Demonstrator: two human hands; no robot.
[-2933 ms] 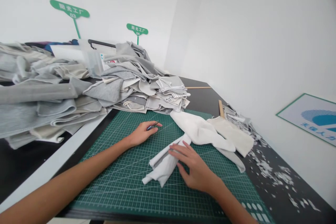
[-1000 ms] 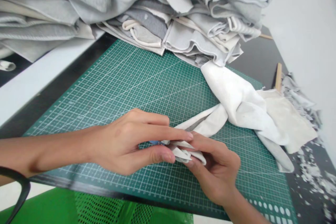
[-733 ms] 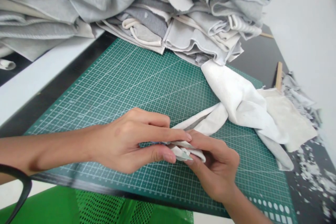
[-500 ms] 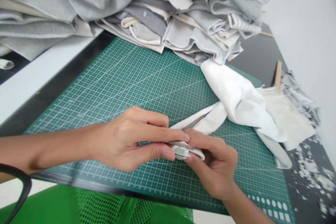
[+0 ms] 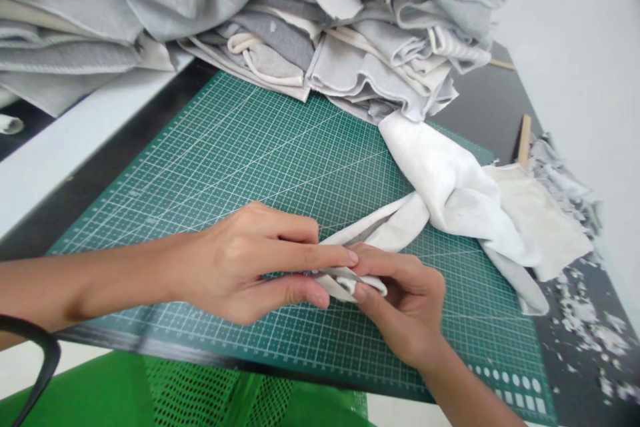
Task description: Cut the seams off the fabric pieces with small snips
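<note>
My left hand (image 5: pixel 245 267) pinches a pair of small metal snips (image 5: pixel 335 273) between thumb and fingers; only a thin blade shows, and the handles are hidden in the hand. The blade lies in the folded end of a white fleece cloth (image 5: pixel 450 197). My right hand (image 5: pixel 400 303) grips that folded end (image 5: pixel 350 285) from the other side, its fingertips nearly meeting my left hand. The cloth runs up and right across a green cutting mat (image 5: pixel 210 167), and both hands rest just above the mat's near edge.
A tall heap of grey and cream fabric pieces (image 5: pixel 320 33) rises behind the mat. A beige fabric piece (image 5: pixel 535 220) lies at the mat's right corner, beside loose scraps (image 5: pixel 585 313) on the dark table. A white wall (image 5: pixel 575 47) closes the right side, and something green (image 5: pixel 200 393) sits below the mat.
Compared with the earliest frame, my hands have come together on the cloth's end and the view has tilted down. In the last half second, the snips' blade shows more clearly along the fold.
</note>
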